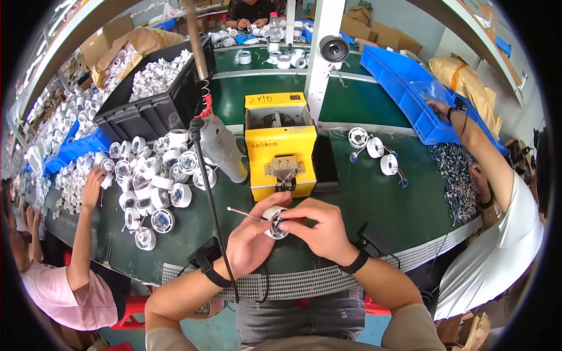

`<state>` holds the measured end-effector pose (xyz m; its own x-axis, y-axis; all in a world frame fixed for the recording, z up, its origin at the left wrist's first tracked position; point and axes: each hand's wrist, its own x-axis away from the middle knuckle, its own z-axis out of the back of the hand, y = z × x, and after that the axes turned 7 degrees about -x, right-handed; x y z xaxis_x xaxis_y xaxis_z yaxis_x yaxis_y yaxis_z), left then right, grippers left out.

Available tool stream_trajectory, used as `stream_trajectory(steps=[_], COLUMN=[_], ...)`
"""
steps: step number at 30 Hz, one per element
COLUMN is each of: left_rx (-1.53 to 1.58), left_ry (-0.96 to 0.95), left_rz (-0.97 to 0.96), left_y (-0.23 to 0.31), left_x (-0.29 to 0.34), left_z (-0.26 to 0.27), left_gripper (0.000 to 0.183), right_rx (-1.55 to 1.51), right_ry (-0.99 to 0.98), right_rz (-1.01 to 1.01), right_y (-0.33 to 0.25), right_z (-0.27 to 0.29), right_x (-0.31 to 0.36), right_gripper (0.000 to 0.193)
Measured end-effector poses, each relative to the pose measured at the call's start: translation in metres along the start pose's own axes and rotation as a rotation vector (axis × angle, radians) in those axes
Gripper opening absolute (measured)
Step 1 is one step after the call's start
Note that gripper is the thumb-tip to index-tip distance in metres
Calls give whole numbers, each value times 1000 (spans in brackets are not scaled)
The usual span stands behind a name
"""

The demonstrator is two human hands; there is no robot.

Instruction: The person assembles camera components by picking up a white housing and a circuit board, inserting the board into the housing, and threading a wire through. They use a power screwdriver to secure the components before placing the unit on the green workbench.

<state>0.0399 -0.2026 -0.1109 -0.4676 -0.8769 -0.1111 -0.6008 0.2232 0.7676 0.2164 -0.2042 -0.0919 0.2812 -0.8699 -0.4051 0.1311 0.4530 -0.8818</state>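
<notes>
nearest the person's body, the slotted grey strip edges the bench just below the wrists; a part that slipped could roll off over it. above it the left hand grasps a white housing, its open face turned toward the right hand, whose thumb and fingertips pinch at the inside. exactly what they pinch is too small to tell. pressing off-centre could probably tilt the housing or bend what sits within. a thin wire sticks out to the left, toward the black cord, which hangs across the left wrist in this view; a leftward swing might snag it. whether cord and wrist touch cannot be told.

for room, bare green bench lies right of the hands, past the right wristband. straight ahead, the yellow machine stands close and limits forward reach. to the left, heaped white housings could topple if brushed. farther right, three wired housings lie with open bench around them, before the blue bin.
</notes>
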Motion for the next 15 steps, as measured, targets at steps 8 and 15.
stream_trajectory(steps=[8, 15], left_rx=[-131, -427], left_ry=[-80, 53], left_rz=[-42, 226], left_y=[-4, 13], left_x=[-1, -5], left_z=[-4, 9], left_gripper=[59, 44], right_rx=[-495, 209], right_ry=[41, 103], right_rz=[-247, 65], right_y=[9, 6], right_z=[-3, 0], right_x=[3, -18], right_gripper=[34, 17])
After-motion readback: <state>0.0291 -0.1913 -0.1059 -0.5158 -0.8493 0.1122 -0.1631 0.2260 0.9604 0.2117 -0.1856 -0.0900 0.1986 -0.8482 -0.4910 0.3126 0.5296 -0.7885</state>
